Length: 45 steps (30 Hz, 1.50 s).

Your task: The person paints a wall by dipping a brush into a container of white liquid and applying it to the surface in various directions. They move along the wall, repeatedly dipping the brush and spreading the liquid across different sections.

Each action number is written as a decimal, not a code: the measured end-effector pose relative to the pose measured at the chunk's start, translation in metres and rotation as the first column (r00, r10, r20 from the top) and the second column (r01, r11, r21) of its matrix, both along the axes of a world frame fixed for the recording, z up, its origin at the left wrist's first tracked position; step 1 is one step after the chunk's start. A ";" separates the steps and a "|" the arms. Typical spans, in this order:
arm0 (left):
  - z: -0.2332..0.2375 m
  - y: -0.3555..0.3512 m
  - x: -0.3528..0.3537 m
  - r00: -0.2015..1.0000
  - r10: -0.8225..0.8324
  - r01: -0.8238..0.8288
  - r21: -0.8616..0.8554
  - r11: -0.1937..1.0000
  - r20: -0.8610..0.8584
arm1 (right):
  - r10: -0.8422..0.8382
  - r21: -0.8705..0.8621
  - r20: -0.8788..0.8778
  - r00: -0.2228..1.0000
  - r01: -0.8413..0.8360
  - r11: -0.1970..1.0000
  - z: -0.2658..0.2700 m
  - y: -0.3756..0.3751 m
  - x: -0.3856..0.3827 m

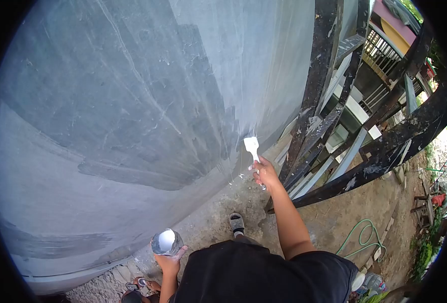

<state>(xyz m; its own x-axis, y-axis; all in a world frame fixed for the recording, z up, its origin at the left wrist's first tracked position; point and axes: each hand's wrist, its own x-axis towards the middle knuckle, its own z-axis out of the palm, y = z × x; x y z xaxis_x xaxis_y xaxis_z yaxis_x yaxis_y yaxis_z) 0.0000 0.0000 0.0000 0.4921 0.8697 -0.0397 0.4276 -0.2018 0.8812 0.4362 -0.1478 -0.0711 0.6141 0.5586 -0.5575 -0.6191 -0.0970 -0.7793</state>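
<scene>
My right hand [265,173] is closed round the handle of a white-coated paintbrush [252,145]. The brush's bristle end is against the lower part of a grey wall [148,91]. Around it the wall shows lighter and darker grey patches with streaky edges. Low on the left, my left hand [170,261] grips a round, dark-smeared container [159,244]. White paint [167,239] shows inside its open top. My foot in a grey sandal [237,222] stands on the ground between the two hands.
Dark, paint-spattered wooden scaffolding [329,101] leans close on my right. A green hose [367,237] lies coiled on the dirt ground. Rubble [100,285] lines the wall's foot at lower left, where another person's hand [153,286] shows. Plastic bottles [374,283] lie at lower right.
</scene>
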 end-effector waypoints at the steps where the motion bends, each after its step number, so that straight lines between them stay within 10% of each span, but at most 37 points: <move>1: 0.013 -0.003 -0.003 0.999 0.028 -0.028 -0.015 0.999 -0.021 | -0.013 0.059 0.026 1.000 0.011 0.998 0.016 -0.013 -0.014; 14: -0.010 0.022 0.011 0.997 -0.021 0.018 0.039 0.999 0.077 | 0.013 -0.117 -0.017 1.000 -0.014 0.993 -0.081 0.017 0.025; 22: -0.005 0.027 -0.007 0.997 -0.042 0.043 -0.019 0.999 0.061 | -0.010 0.093 0.076 0.997 0.003 0.996 0.048 -0.016 -0.023; 27: -0.015 0.035 -0.022 0.995 -0.061 0.063 -0.022 0.998 0.078 | -0.140 -0.013 0.238 0.961 0.147 0.989 0.019 -0.011 -0.015; 29: -0.011 0.033 -0.025 0.993 -0.065 0.068 -0.031 0.997 0.097 | -0.079 -0.188 0.391 0.917 0.164 0.968 -0.038 0.006 -0.010; 31: -0.011 0.032 -0.029 0.993 -0.060 0.064 -0.035 0.997 0.099 | 0.139 -0.295 0.827 0.545 0.210 0.932 -0.117 0.019 -0.013; 39: -0.009 0.031 -0.041 0.988 -0.013 0.031 -0.117 0.993 0.154 | 0.433 -0.444 0.687 0.583 -0.135 0.886 -0.093 0.023 -0.185; 45: -0.019 0.036 -0.048 0.995 -0.034 0.038 -0.048 0.998 0.091 | 0.593 -0.461 0.723 0.354 -0.392 0.796 -0.063 -0.010 -0.123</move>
<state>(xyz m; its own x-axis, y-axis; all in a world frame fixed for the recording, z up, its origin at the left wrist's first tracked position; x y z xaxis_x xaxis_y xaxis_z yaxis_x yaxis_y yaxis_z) -0.0480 0.0361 -0.0187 0.5265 0.8494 -0.0362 0.3392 -0.1708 0.9251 0.3134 -0.1576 -0.1345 0.4718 0.8760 -0.1001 0.4802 -0.3505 -0.8041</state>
